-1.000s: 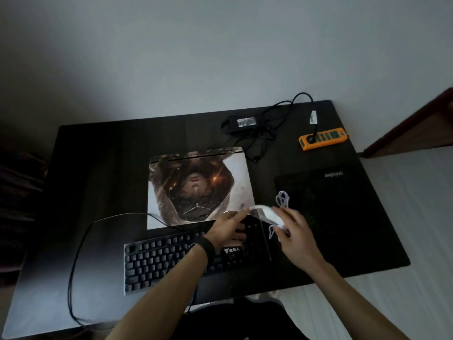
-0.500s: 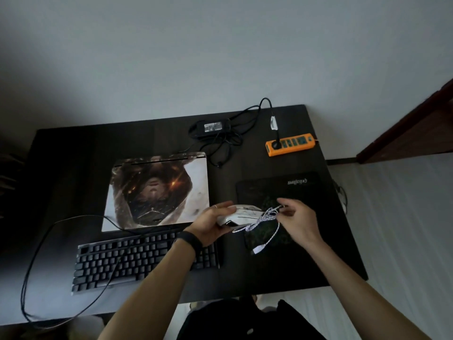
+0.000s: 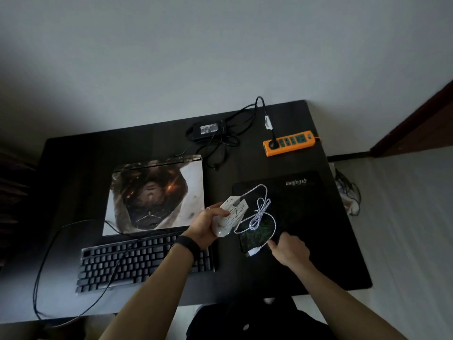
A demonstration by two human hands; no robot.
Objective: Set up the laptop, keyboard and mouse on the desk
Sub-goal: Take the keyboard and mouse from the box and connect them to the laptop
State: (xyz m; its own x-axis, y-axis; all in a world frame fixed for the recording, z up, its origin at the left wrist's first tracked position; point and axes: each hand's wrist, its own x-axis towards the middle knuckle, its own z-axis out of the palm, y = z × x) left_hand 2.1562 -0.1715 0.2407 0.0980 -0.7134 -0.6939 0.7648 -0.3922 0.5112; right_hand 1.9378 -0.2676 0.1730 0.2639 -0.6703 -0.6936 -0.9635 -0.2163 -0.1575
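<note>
Two hands in frame, both on the mouse and its lead.

Left hand (image 3: 206,227): you grip the white mouse (image 3: 229,217) from its left side, fingers (image 3: 220,212) curled over its back. The mouse is tilted, nose pointing away from you, just off the left edge of the mouse pad (image 3: 306,217), between pad and laptop (image 3: 157,195). There is a dark wristband (image 3: 186,244) on that wrist.

Mouse cable (image 3: 262,209): white and braided. It leaves the mouse's nose, arcs over the pad, carries a tied bundle mid-length, then drops in a wide loop to your right hand (image 3: 290,249).

Right hand: it sits at the pad's near left corner, fingers (image 3: 273,245) closed in a pinch on the mouse cable just short of the USB plug (image 3: 253,252). The plug pokes out to the left of your fingertips.

Laptop: lid shut, with a printed skin on top. It lies flat on the dark bench (image 3: 85,153), left of the pad.

Keyboard (image 3: 137,263): black, just in front of the laptop. Your left forearm crosses above its right end. The keyboard cable (image 3: 49,241) trails over the keys and sweeps in a big loop across the left of the bench.

Far side: a black power adapter (image 3: 208,130) with tangled leads lies behind the laptop. An orange power strip (image 3: 289,142) sits to its right, with one plug in its left socket.
</note>
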